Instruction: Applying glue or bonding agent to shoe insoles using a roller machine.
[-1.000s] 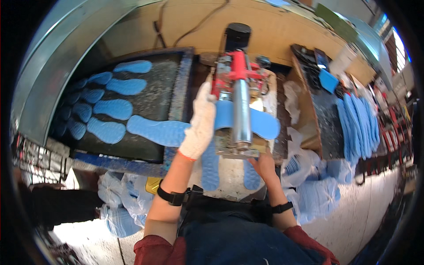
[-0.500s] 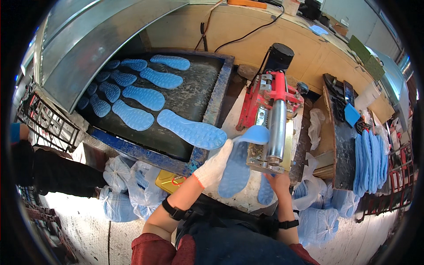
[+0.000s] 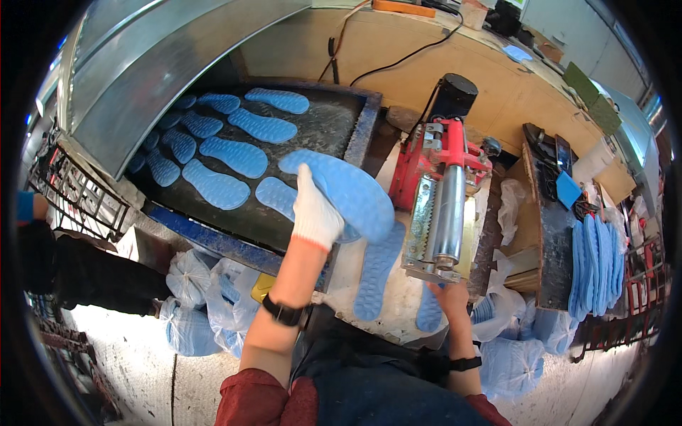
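Observation:
My left hand [image 3: 315, 209], in a white knit glove, is closed on a blue shoe insole [image 3: 355, 192]. It holds the insole tilted over the right edge of a black belt surface [image 3: 312, 117], partly above another insole [image 3: 277, 197] lying there. My bare right hand [image 3: 449, 297] is at the near end of a red roller machine [image 3: 447, 206] with a shiny metal cylinder. Its fingers are partly hidden beside a blue insole [image 3: 429, 309] on the white bench. Another insole [image 3: 376, 277] lies on the bench left of the machine.
Several blue insoles [image 3: 234, 157] lie spread on the belt, inside a worn blue frame [image 3: 364, 131]. A stack of insoles [image 3: 595, 266] stands at the right beside a dark shelf. Plastic bags of insoles [image 3: 190, 326] sit on the floor. Another person's dark-clothed leg [image 3: 92, 273] is at the left.
My left hand has moved up and left with the insole, which is now away from the roller and over the belt's edge. My right hand has stayed nearly in place.

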Action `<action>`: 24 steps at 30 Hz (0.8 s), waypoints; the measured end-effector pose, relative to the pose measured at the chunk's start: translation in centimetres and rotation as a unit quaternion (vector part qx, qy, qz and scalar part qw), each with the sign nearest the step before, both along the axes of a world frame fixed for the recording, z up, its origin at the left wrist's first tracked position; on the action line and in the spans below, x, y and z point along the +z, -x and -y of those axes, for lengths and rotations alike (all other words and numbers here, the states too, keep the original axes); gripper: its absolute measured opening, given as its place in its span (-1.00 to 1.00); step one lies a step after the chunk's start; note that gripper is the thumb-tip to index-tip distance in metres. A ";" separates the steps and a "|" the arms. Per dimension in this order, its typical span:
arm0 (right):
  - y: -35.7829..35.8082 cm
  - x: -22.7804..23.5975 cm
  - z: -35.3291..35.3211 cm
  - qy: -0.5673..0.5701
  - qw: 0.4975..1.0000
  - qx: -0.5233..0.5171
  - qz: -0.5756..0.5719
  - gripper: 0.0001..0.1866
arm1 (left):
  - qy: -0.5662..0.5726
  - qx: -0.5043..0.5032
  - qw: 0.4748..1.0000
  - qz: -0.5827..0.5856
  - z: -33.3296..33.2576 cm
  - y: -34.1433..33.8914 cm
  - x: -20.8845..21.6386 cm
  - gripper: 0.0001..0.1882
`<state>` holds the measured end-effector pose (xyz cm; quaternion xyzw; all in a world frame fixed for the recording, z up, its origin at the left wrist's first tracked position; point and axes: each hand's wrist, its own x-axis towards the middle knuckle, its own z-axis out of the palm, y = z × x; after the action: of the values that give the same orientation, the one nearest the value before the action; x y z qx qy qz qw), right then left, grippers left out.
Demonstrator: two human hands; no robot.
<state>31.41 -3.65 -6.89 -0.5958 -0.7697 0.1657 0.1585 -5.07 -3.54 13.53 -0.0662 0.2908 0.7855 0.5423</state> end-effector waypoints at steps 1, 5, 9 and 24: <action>0.0 -0.1 0.0 0.001 1.000 -0.005 0.009 -0.18 | -0.003 0.022 1.000 0.012 -1.9 1.2 -1.0 -0.36; 0.2 -0.1 0.3 -0.006 1.000 -0.005 0.027 -0.20 | 0.049 0.086 0.995 -0.007 -7.8 4.1 -4.4 -0.30; 0.6 1.0 0.6 0.014 1.000 -0.009 0.025 -0.27 | 0.115 0.104 0.974 -0.163 -8.1 5.2 -5.0 -0.25; 0.6 3.5 0.1 0.138 0.959 -0.072 -0.238 -0.52 | 0.142 -0.177 0.164 -0.960 1.9 -2.7 -2.3 0.15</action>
<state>30.77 -3.72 -3.42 -0.6090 -0.6345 0.3956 0.2646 -2.33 -5.40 11.21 0.7178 0.6913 0.0557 -0.0608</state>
